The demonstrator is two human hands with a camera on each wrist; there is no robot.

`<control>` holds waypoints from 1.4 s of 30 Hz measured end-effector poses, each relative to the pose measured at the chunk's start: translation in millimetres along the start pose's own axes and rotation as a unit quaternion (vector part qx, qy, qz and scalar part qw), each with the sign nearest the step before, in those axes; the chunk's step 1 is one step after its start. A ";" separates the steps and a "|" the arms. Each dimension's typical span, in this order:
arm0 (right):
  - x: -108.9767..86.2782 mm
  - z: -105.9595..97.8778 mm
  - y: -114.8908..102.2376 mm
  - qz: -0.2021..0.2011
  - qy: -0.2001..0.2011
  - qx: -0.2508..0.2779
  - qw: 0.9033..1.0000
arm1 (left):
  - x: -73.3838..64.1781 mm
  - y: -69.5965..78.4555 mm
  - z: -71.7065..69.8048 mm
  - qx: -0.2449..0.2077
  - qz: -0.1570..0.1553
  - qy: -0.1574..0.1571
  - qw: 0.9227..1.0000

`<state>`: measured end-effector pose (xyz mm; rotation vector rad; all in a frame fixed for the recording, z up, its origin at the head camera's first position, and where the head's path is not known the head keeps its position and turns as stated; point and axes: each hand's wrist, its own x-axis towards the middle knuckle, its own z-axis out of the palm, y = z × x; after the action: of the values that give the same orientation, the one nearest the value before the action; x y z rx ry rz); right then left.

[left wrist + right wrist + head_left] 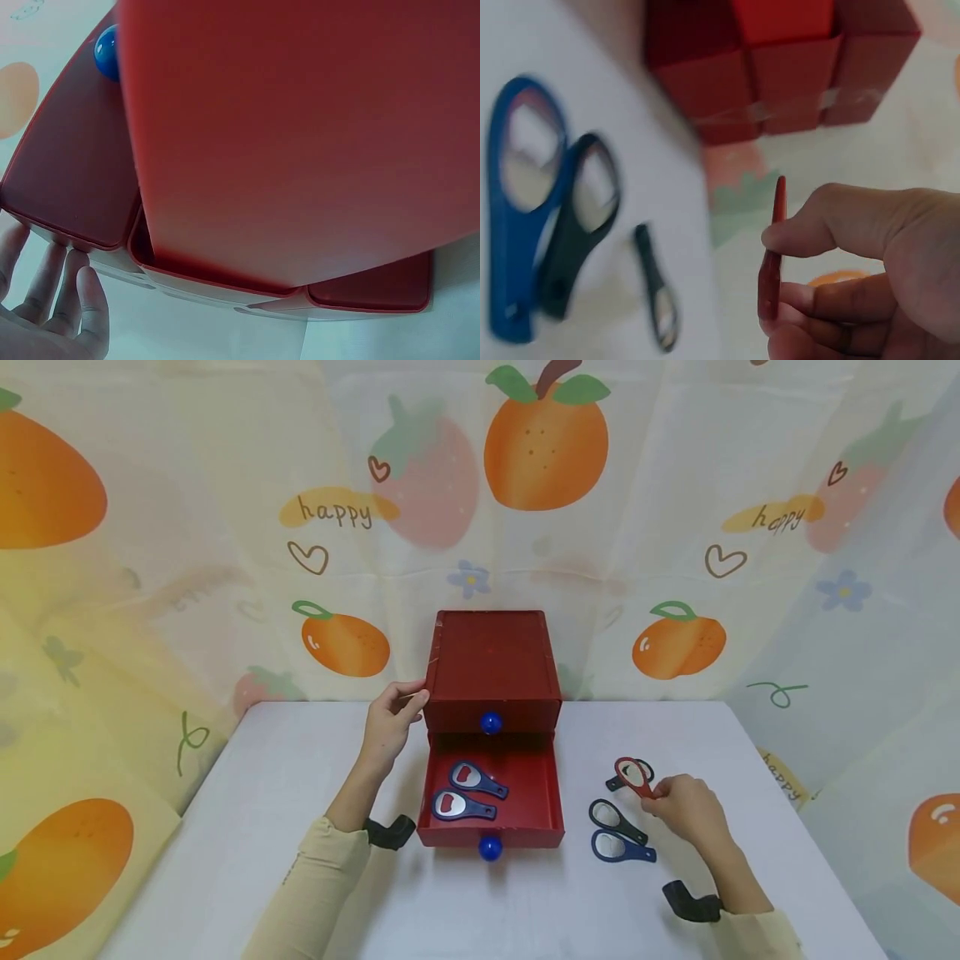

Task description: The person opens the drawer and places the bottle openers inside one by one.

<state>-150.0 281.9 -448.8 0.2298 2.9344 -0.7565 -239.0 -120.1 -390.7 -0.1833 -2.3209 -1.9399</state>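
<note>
We pinch red bottle opener [643, 787] in right hand [686, 806] above table [592, 910], gap to right edge of drawer [531, 797]; left hand [388, 720], fingers extended, touches left side of cabinet [495, 652]. Room right of blue openers [480, 812] inside.

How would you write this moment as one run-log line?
left hand: touches red drawer unit's side | right hand: pinches red bottle opener | open drawer: two blue openers | table: one blue opener, two dark openers

In the head view, the red opener [643, 788] hides part of a black opener [615, 783] behind it.
</note>
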 end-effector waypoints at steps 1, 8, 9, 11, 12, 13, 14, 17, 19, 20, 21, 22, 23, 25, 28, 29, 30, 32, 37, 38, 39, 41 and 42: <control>-0.5 -2.7 -4.6 -0.009 0.002 0.002 1.000 | 2.2 -4.0 -0.2 -0.001 0.000 0.000 1.000; -9.3 -18.7 -38.4 -0.077 0.026 0.011 0.997 | 12.8 -25.8 -1.2 -0.011 0.008 0.004 1.000; -10.5 -20.2 -43.0 -0.083 0.026 0.014 0.996 | 12.7 -26.0 -1.1 -0.010 0.010 0.004 1.000; -12.4 -22.8 -52.2 -0.094 0.025 0.017 0.995 | 12.4 -26.1 -1.0 -0.011 0.016 0.005 1.000; -13.0 -23.7 -56.5 -0.097 0.022 0.018 0.995 | 12.2 -26.1 -0.9 -0.011 0.018 0.006 1.000; -13.8 -24.7 -60.8 -0.102 0.019 0.018 0.994 | 11.9 -25.9 -0.7 -0.011 0.020 0.007 1.000; -14.3 -25.5 -65.1 -0.107 0.017 0.018 0.994 | 11.7 -25.7 -0.5 -0.011 0.022 0.008 1.000; -15.4 -27.3 -77.2 -0.127 0.013 0.013 0.992 | 12.2 -25.8 0.3 -0.013 0.024 0.011 1.000; -15.5 -27.8 -85.1 -0.143 0.011 0.008 0.990 | 12.7 -25.9 0.9 -0.015 0.023 0.013 1.000; -15.4 -27.8 -89.0 -0.151 0.010 0.006 0.988 | 13.0 -26.0 1.0 -0.015 0.023 0.014 1.000; -15.2 -27.7 -92.9 -0.160 0.008 0.003 0.987 | 13.2 -26.1 1.2 -0.015 0.022 0.015 1.000; -14.7 -27.5 -96.9 -0.168 0.006 -0.001 0.986 | 13.5 -26.1 1.4 -0.016 0.020 0.016 1.000; -14.3 -27.1 -100.9 -0.174 0.003 -0.004 0.985 | 13.5 -26.1 1.4 -0.016 0.019 0.017 1.000; -13.5 -26.1 -109.4 -0.184 -0.004 -0.008 0.983 | 13.7 -26.1 1.3 -0.017 0.016 0.017 1.000; -11.5 -22.9 -122.1 -0.192 -0.009 -0.027 0.981 | 14.1 -26.3 1.1 -0.018 0.014 0.018 1.000; -10.8 -21.2 -126.4 -0.192 -0.009 -0.034 0.981 | 14.4 -26.4 1.0 -0.017 0.014 0.017 1.000; -10.1 -19.3 -130.7 -0.193 -0.009 -0.044 0.980 | 14.4 -26.1 0.9 -0.017 0.015 0.017 1.000; -8.6 -14.0 -138.8 -0.195 -0.007 -0.065 0.979 | 14.1 -25.7 0.6 -0.014 0.018 0.018 1.000; -4.4 4.1 -154.4 -0.211 -0.007 -0.104 0.972 | 12.3 -24.3 0.3 -0.010 0.024 0.019 0.999; -3.3 7.6 -156.8 -0.214 -0.006 -0.108 0.971 | 12.0 -24.1 0.2 -0.009 0.024 0.018 0.999; -1.9 10.9 -158.9 -0.216 -0.004 -0.112 0.970 | 12.1 -24.3 0.2 -0.009 0.025 0.017 1.000; 0.6 16.1 -162.8 -0.214 -0.001 -0.117 0.970 | 12.3 -24.7 0.2 -0.010 0.024 0.015 1.000; 1.8 18.2 -164.6 -0.213 0.000 -0.121 0.970 | 12.3 -24.7 0.2 -0.011 0.024 0.015 1.000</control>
<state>-178.7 130.9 -387.2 -0.4324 3.0709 -0.4245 -255.2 -124.0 -412.7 -0.2079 -2.2575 -1.9323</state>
